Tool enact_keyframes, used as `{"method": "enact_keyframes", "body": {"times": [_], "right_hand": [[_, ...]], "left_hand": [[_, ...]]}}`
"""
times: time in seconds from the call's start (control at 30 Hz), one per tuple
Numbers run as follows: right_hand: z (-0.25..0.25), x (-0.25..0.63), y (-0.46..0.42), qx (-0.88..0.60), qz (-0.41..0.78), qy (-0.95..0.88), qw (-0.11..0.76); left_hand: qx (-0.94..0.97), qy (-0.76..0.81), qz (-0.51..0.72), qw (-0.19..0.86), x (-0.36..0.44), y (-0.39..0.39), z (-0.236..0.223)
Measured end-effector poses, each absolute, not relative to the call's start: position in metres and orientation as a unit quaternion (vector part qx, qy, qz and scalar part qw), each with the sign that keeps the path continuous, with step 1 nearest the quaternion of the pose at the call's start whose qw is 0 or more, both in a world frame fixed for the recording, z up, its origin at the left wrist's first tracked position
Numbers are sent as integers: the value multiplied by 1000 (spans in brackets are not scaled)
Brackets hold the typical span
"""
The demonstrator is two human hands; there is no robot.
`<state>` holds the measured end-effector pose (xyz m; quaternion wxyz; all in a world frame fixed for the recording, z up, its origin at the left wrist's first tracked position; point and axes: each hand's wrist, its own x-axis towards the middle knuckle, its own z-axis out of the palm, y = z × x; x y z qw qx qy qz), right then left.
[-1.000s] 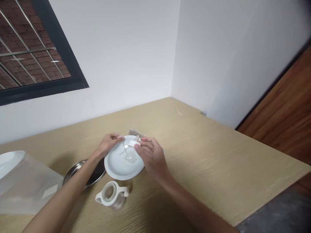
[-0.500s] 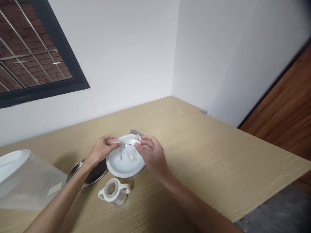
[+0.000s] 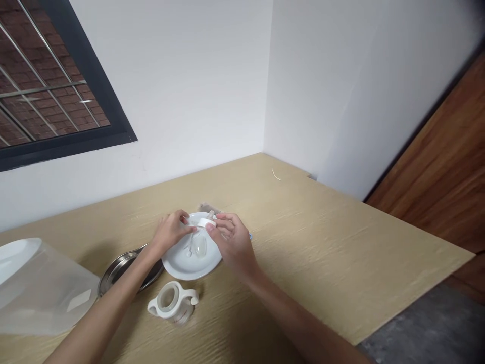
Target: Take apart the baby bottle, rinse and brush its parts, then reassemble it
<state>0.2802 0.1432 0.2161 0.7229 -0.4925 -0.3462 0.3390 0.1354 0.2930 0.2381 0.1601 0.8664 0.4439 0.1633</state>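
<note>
my right hand (image 3: 235,246) pinches the white ring (image 3: 205,223) over the plate (image 3: 191,268); my left hand (image 3: 170,232) curls beside it — i can't tell whether it grips anything. the handled cup (image 3: 175,309) sits nearer me than both hands.

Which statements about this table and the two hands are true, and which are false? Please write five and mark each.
1. The right hand holds a white plastic ring, with the left hand close by. True.
2. A shiny metal tray lies left of a round white plate. True.
3. A white cup with two handles is open at the top. True.
4. This cup stands on the plate. False: it stands on the light wooden table.
5. The left hand grips a cup handle. False: it is up by the plate.
</note>
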Motion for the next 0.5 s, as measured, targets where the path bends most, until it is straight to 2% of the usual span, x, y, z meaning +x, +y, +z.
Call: {"method": "enact_keyframes", "body": {"times": [0.2,0.4,0.5], "right_hand": [[212,280,144,-495,329,-364,717],[206,275,144,-477,329,-407,706],[204,273,143,-465,333,-426,701]], "left_hand": [[862,440,191,164,117,278,258],[881,343,174,276,99,252,278],[889,327,148,286,101,245,278]]}}
